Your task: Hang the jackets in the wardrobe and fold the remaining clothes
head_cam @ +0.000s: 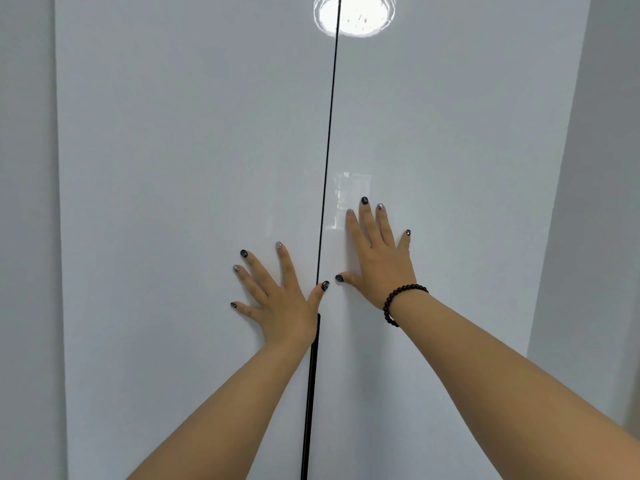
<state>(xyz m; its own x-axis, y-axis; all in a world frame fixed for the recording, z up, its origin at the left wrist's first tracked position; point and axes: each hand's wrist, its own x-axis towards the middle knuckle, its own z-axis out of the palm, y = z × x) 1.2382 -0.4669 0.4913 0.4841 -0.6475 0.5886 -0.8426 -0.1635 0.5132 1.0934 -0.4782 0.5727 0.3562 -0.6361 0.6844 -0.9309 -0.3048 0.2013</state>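
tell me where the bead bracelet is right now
In the head view, the black bead bracelet sits on the right wrist, just below the right hand pressed flat on the right wardrobe door.

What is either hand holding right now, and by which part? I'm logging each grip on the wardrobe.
Nothing is held. The left hand and right hand lie flat, fingers spread, against the closed wardrobe doors, one on each side of the gap.

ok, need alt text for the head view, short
Two open hands press flat on closed glossy white wardrobe doors: the left hand on the left door, the right hand, with a black bead bracelet, on the right door. A round ceiling light reflection shows at top.
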